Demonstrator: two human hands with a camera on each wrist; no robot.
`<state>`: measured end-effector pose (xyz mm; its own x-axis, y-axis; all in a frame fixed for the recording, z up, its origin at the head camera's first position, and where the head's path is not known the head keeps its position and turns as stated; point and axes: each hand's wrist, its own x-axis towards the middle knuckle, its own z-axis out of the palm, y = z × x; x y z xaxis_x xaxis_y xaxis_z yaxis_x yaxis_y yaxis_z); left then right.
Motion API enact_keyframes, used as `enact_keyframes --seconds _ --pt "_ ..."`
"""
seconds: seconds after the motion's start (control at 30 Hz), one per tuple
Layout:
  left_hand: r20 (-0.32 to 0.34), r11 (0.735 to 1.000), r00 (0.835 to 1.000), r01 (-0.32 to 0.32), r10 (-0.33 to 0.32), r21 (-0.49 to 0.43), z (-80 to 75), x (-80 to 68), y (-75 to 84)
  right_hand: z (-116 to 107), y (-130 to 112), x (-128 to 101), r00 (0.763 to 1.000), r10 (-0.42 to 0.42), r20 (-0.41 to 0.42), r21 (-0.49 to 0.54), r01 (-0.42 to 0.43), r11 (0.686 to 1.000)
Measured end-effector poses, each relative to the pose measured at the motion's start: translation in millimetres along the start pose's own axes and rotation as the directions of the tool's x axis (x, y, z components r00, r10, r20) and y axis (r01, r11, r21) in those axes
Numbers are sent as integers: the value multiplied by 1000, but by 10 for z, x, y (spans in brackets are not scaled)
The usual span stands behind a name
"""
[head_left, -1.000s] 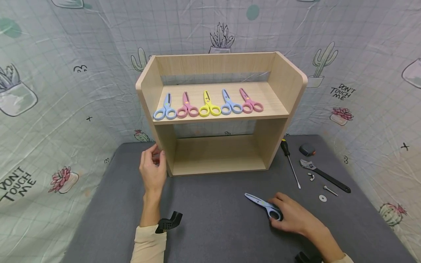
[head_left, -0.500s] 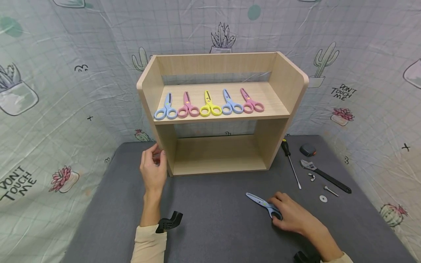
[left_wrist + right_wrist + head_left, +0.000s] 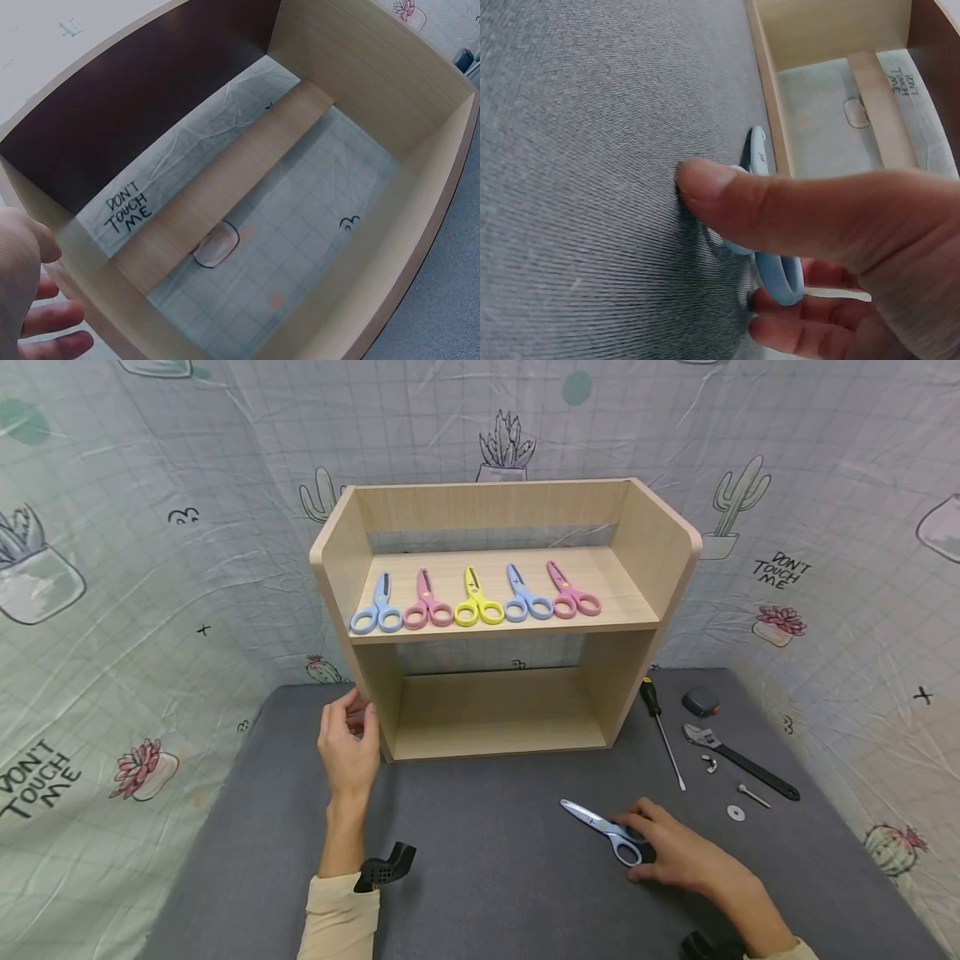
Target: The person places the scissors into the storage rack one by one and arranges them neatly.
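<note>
A pair of light blue scissors (image 3: 600,827) lies on the grey table, blades pointing to the far left. My right hand (image 3: 675,852) is over its handles, fingertips at the upper loop and thumb apart from the lower one. In the right wrist view, the thumb (image 3: 712,184) lies in front of the scissors, hiding part of them. My left hand (image 3: 348,747) is at the outer left side of a wooden shelf unit (image 3: 487,633), its fingers loosely bent against or beside the panel; contact is unclear. In the left wrist view, its fingertips (image 3: 56,319) appear beside the panel edge.
On the upper shelf several scissors lie in a row, among them yellow scissors (image 3: 477,602) and pink scissors (image 3: 573,593). Right of the unit are a screwdriver (image 3: 660,727), tape measure (image 3: 701,702), adjustable wrench (image 3: 738,760), wing nut (image 3: 709,763), bolt (image 3: 753,795) and washer (image 3: 736,812).
My right thumb has moved off the lower handle loop, toward the right, and the hand has spread a little. The scissors have hardly moved. My left hand stays in place.
</note>
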<state>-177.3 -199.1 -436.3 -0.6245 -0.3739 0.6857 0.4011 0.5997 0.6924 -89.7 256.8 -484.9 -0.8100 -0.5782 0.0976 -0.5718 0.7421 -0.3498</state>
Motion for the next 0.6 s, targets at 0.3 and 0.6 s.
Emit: enact_keyframes --seconds 0.3,0.6 --pt "8 1000 1000 8 -8 1 -1 0 -7 -16 24 21 999 -55 -1 -43 54 998" --pt "12 1000 1000 17 -17 0 0 -4 -14 27 -56 48 996 -33 -80 -170 19 985"
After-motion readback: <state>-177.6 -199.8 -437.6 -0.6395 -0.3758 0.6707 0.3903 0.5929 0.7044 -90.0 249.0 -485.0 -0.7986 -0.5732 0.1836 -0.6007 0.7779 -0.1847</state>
